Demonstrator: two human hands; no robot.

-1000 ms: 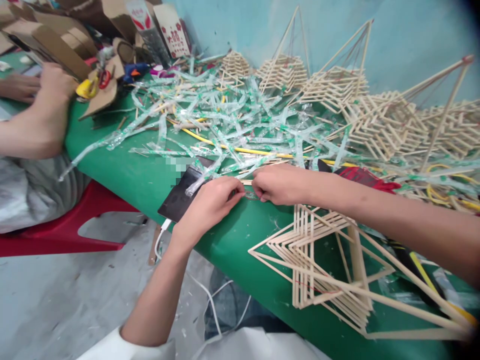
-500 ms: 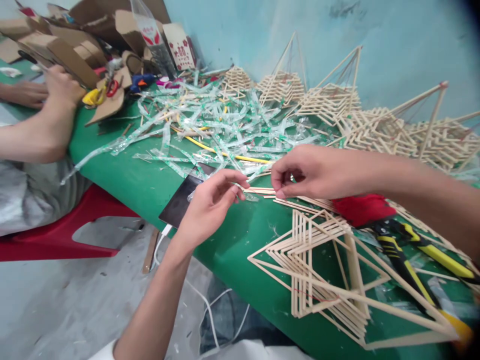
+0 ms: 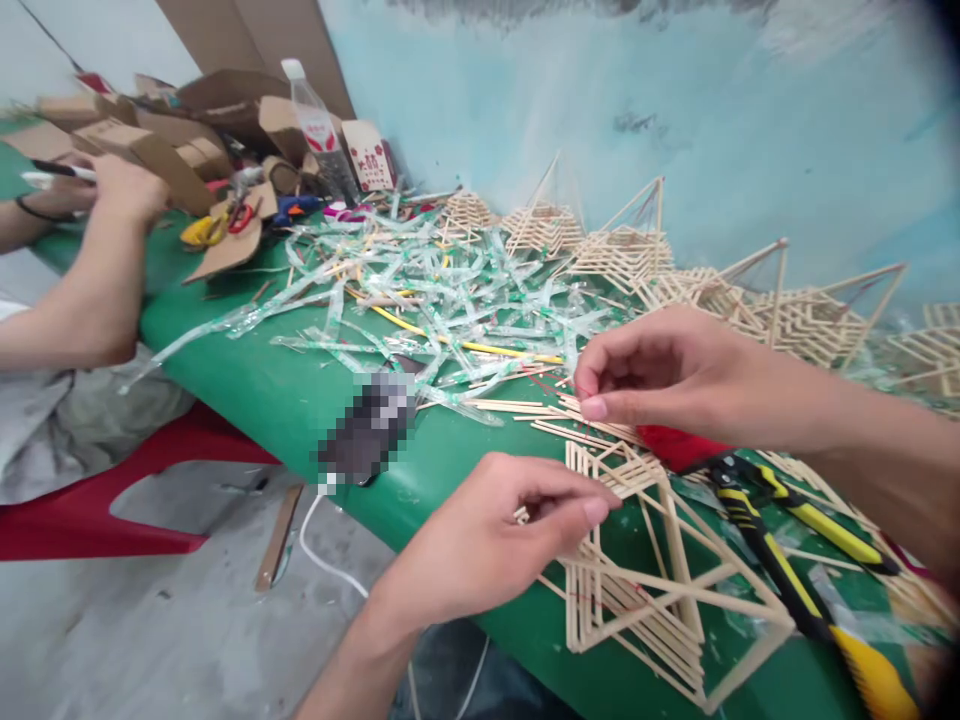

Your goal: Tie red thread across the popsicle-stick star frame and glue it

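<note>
A star-shaped frame of stacked thin wooden sticks point(image 3: 637, 610) lies on the green table in front of me. My left hand point(image 3: 517, 530) is over its left corner, thumb and forefinger closed about the sticks; the palm hides that corner. Just above and to the right, my right hand point(image 3: 652, 385) is in a pinch, with a thin red thread point(image 3: 586, 392) at its fingertips. Beneath the right hand are loose wooden sticks point(image 3: 517, 407), some with red thread across them.
Yellow-and-black pliers point(image 3: 772, 540) lie right of the frame. A phone point(image 3: 367, 430) with a white cable point(image 3: 319, 530) rests left. Clear plastic strips point(image 3: 450, 290) heap behind. More stick frames point(image 3: 622, 255) line the wall. Another person's hand point(image 3: 127, 190) works beside cardboard, far left.
My left hand has moved down and right, from the loose sticks onto the star-shaped frame. My right hand has lifted off the loose sticks, with red thread now showing at its fingertips. The view has shifted.
</note>
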